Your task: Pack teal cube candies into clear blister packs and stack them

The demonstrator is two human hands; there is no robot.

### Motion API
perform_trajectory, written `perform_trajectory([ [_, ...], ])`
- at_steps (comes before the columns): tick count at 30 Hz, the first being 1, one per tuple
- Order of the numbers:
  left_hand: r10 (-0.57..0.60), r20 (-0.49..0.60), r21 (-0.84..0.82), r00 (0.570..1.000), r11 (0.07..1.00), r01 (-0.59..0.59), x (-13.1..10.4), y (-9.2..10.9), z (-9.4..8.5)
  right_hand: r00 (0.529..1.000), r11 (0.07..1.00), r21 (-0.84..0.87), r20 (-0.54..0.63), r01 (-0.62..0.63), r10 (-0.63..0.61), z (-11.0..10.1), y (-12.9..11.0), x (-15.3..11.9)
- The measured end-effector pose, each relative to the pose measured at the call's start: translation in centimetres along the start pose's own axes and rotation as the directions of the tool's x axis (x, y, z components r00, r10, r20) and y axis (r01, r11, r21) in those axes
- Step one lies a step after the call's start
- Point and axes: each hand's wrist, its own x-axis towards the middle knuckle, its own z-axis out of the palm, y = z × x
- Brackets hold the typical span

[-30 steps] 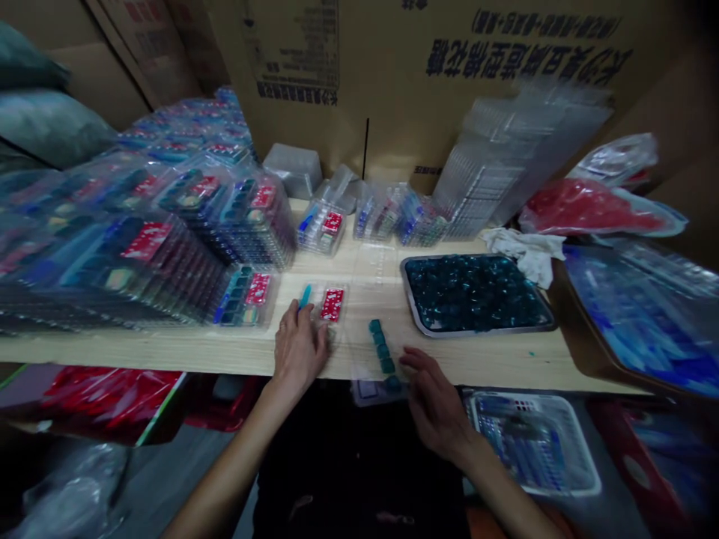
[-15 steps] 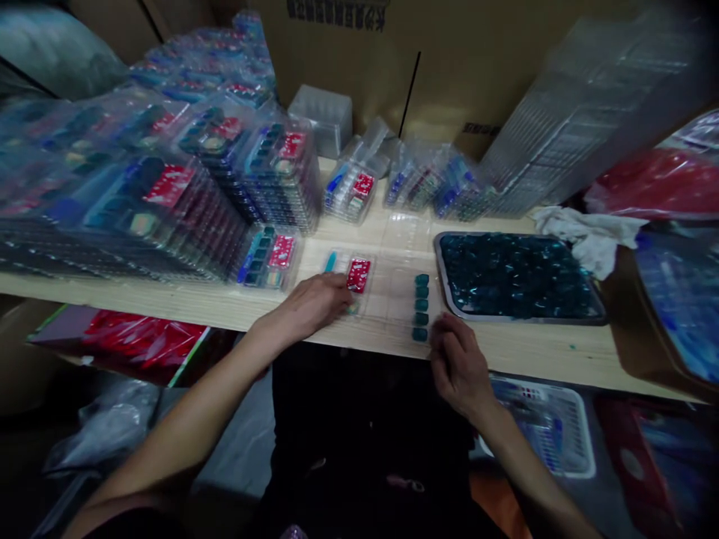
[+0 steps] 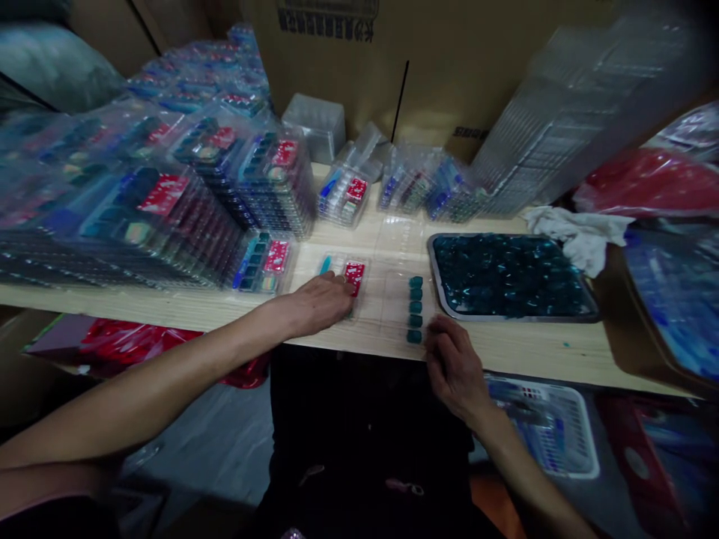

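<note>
My left hand (image 3: 329, 301) bends over a clear plastic case, its closed fingertips against the lower left of a red printed packet (image 3: 354, 275). What those fingertips grip is hidden beneath them. A turquoise stick (image 3: 325, 264) shows beyond the knuckles. To the right lies a clear plastic tray section (image 3: 393, 307) with a column of several dark teal gel-like pieces (image 3: 415, 308) along its right side. Just beside the lowest pieces, my right hand (image 3: 454, 365) is curled closed at the front edge of the table; I cannot make out what it holds.
A grey-rimmed tray (image 3: 514, 320) of dark teal pieces lies at right, a white cloth (image 3: 584, 232) at its corner. Filled clear cases (image 3: 275, 187) are stacked high at left. Empty clear cases (image 3: 562, 127) lean at back right. A white basket (image 3: 584, 434) sits below the table.
My left hand has shifted slightly onto the red packet, and its forearm has swung flatter across the left. My right hand stays curled beside the teal pieces. The whole view has shifted a little.
</note>
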Motion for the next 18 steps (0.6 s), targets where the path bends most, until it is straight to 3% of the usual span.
perform_trajectory([
  [3, 0.128, 0.102, 0.007, 0.987, 0.992, -0.129, 0.0, -0.4, 0.2, 1.0, 1.0, 0.015, -0.008, -0.011, 0.011, 0.1, 0.0, 0.0],
  [7, 0.151, 0.039, 0.028, 0.988, 0.988, -0.152, -0.4, -1.2, -0.6, 1.0, 1.0, 0.026, -0.021, -0.015, 0.016, 0.0, 0.0, 0.0],
  [9, 0.09, -0.024, -0.059, 0.996, 0.994, -0.091, -0.8, -1.7, -1.1, 1.0, 0.999, 0.028, -0.004, -0.015, 0.015, -0.3, 0.0, 0.1],
  [11, -0.044, -0.088, -0.274, 0.995, 0.962, 0.019, -1.2, -2.0, -1.4, 1.0, 1.0, 0.025, 0.006, -0.019, 0.019, -0.8, -0.3, 0.4],
  [13, -0.214, -0.107, -0.556, 0.971, 0.823, 0.12, -1.6, -1.9, -1.3, 0.999, 0.999, 0.018, -0.034, -0.032, 0.032, -1.2, -0.9, 1.2],
  [15, -0.339, -0.055, -0.774, 0.939, 0.609, 0.174, -1.8, -1.2, -1.0, 0.994, 0.997, 0.057, -0.096, -0.05, 0.055, -1.3, -2.1, 2.8],
  [18, -0.383, 0.02, -0.911, 0.923, 0.374, 0.175, -1.5, 0.9, -0.5, 0.992, 0.952, 0.284, -0.02, -0.117, 0.128, -0.3, -4.1, 6.1],
])
